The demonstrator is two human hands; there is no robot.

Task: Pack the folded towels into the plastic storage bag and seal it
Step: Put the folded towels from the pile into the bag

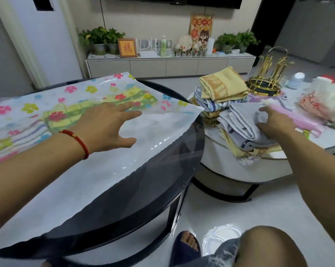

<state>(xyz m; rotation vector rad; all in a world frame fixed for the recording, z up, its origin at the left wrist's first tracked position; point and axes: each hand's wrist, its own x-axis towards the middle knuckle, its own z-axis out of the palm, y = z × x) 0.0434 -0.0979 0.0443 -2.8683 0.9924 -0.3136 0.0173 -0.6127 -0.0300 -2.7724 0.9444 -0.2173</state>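
Grey towel (243, 122) gripped by right hand (274, 122); left hand (107, 126) fingers spread on bag (153, 135).

Single head-worn wide-angle view, looking forward and down from close above the near dark desk (147, 189); white desk (216, 139) right, TV cabinet (162, 66) far.

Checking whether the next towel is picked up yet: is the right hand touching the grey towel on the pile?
Touching. The head view shows the right hand laid on the grey towel, fingers curled over its folded top, no gap visible.
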